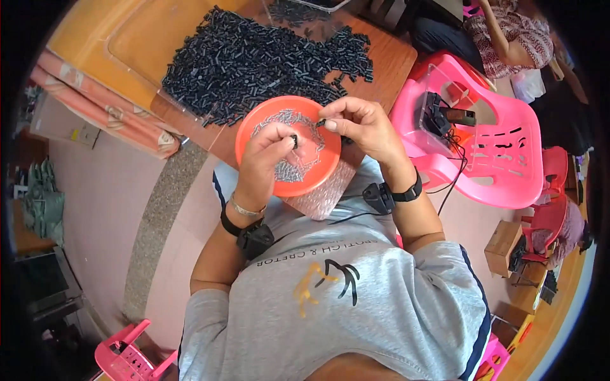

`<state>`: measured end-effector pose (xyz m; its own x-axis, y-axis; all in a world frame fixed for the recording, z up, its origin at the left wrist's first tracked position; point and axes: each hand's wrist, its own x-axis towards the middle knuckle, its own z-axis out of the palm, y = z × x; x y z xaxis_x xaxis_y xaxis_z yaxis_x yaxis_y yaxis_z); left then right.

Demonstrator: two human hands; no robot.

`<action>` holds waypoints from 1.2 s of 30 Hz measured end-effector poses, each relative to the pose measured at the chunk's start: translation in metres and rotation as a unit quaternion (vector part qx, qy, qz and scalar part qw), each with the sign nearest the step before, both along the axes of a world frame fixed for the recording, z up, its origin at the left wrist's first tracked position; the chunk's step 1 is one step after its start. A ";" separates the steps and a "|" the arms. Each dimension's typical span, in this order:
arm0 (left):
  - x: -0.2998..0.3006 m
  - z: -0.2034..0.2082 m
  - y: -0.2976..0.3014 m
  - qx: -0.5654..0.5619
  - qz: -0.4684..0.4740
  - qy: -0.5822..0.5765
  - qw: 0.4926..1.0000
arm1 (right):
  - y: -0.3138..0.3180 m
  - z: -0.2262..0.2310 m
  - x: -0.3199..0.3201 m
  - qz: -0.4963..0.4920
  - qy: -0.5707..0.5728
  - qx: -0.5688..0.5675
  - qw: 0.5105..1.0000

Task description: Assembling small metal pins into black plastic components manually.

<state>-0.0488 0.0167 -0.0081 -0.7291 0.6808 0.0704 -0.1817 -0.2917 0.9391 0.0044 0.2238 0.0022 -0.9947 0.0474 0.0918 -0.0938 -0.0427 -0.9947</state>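
Note:
An orange plastic bowl sits at the near edge of the table, with many small silver metal pieces in it, perhaps screws or pins. My left hand is over the bowl's left side, its fingers closed on a small black piece. At the bowl's right rim, my right hand pinches another small black piece between thumb and fingertips. Just beyond the bowl spreads a large heap of short black cylindrical pieces. The exact kind of these pieces is too small to tell.
The heap lies partly on the brown wooden table. A pink plastic armchair stands at the right, carrying a clear box with a black device and cables. Another person sits at the far right. A cardboard box stands farther right.

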 end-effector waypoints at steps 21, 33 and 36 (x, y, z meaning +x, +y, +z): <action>0.002 -0.005 0.005 0.010 -0.105 -0.074 0.992 | -0.008 0.015 -0.003 0.139 0.000 0.030 0.990; 0.003 -0.009 -0.002 0.048 -0.074 -0.076 0.993 | -0.015 0.012 -0.006 0.128 -0.037 -0.015 0.991; 0.002 -0.011 0.000 0.041 -0.075 -0.077 0.993 | -0.014 0.009 -0.008 0.115 -0.016 0.001 0.993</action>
